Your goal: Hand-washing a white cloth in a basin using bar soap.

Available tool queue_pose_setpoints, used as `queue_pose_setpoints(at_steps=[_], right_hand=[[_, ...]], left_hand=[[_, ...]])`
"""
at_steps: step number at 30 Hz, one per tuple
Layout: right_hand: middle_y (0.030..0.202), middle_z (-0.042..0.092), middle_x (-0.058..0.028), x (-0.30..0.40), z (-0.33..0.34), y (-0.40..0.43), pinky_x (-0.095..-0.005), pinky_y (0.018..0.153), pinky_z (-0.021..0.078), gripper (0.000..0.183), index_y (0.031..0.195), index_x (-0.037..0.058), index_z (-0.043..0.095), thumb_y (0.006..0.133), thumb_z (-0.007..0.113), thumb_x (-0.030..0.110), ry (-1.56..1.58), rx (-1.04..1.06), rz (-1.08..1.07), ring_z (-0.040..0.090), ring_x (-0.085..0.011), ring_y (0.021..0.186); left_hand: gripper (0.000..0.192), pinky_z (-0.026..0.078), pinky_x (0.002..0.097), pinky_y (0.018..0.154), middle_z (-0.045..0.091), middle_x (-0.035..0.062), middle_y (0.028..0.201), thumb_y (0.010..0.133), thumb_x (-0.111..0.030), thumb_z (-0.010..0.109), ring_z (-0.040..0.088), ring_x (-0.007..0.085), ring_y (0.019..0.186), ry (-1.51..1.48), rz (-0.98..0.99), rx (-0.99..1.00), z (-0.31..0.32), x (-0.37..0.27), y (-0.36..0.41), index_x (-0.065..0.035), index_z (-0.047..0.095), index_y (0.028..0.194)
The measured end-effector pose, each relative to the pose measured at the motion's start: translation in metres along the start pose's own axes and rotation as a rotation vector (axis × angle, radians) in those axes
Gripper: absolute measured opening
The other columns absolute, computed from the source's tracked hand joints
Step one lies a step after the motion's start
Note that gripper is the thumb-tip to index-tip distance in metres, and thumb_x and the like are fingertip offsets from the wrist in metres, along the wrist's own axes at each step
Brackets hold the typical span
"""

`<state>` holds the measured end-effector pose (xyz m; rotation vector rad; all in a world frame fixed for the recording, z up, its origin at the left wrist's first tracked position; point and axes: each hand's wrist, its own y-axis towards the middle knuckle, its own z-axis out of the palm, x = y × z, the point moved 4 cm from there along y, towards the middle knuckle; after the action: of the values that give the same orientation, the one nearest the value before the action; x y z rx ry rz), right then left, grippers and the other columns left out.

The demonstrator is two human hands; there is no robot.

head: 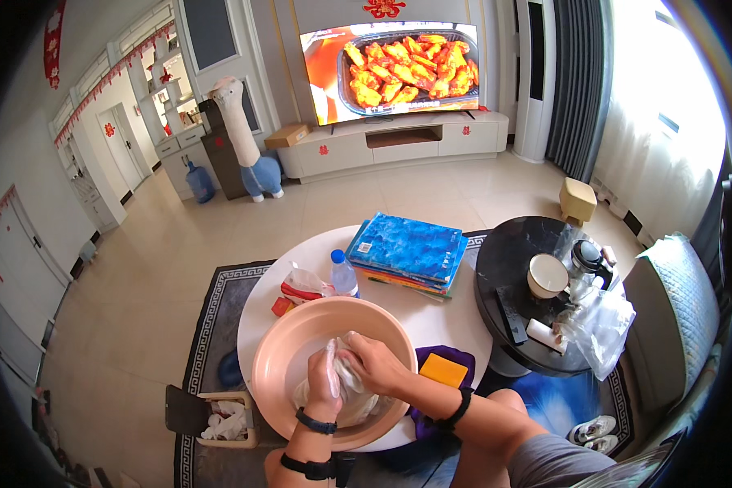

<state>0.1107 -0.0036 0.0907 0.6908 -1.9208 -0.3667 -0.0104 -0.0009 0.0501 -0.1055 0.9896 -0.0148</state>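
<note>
A peach-coloured plastic basin (280, 341) stands at the near left of a round white table, with some water and part of a whitish wet cloth (363, 405) low in it. Over the basin, my left hand (324, 378) and my right hand (369, 360) are close together, both gripping a bunched upper part of the cloth. White suds show on the fingers. Right of the basin, a yellow sponge-like block (443, 370) lies on a purple cloth (470, 360). My palms and part of the cloth are hidden.
Behind the basin are a blue-capped bottle (343, 274), a plastic package (305, 285) and stacked books (405, 247). A black round table (494, 256) at right holds a bowl (547, 276), a remote control (511, 315) and plastic bags (598, 329). An open waste bin (253, 421) stands at lower left.
</note>
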Motion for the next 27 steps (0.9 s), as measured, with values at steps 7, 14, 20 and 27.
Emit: queue_pose_setpoints(at_steps=[7,14,20,27], right_hand=[[0.078,0.056,-0.0222,0.002,0.003,-0.002,-0.0477,0.063,0.0443,0.017,0.087,0.0016,0.047,0.09,0.059,0.012,-0.072,-0.083,-0.013,0.056,-0.0441,0.074],[0.075,0.057,-0.0219,-0.006,0.003,0.002,-0.048,0.061,0.0441,0.018,0.083,0.0017,0.048,0.09,0.059,0.014,-0.071,-0.041,-0.031,0.056,-0.0435,0.071],[0.072,0.059,-0.0214,-0.012,0.007,0.001,-0.0496,0.061,0.0454,0.018,0.082,0.0029,0.052,0.09,0.058,0.018,-0.041,0.158,-0.006,0.058,-0.0433,0.068],[0.075,0.061,-0.0218,-0.006,-0.001,0.002,-0.0487,0.064,0.0469,0.017,0.083,0.0028,0.052,0.09,0.058,0.018,-0.05,-0.064,-0.003,0.059,-0.0425,0.07]], left_hand=[[0.02,0.048,0.0289,0.078,0.064,0.0054,0.092,0.097,-0.019,0.05,0.061,0.0147,0.084,0.013,-0.041,0.084,-0.011,0.002,0.004,-0.0035,0.063,0.097],[0.017,0.046,0.0284,0.075,0.061,0.0028,0.086,0.096,-0.018,0.052,0.058,0.0137,0.081,0.034,0.017,-0.011,-0.008,0.0,0.007,-0.0066,0.062,0.09],[0.023,0.042,0.027,0.072,0.059,0.0036,0.083,0.096,-0.02,0.051,0.054,0.0112,0.077,0.056,0.05,-0.108,-0.022,0.004,0.014,-0.0045,0.061,0.083],[0.022,0.042,0.0295,0.066,0.055,0.0008,0.078,0.095,-0.02,0.052,0.05,0.0101,0.072,0.046,0.038,-0.01,-0.002,0.012,0.003,-0.0057,0.059,0.079]])
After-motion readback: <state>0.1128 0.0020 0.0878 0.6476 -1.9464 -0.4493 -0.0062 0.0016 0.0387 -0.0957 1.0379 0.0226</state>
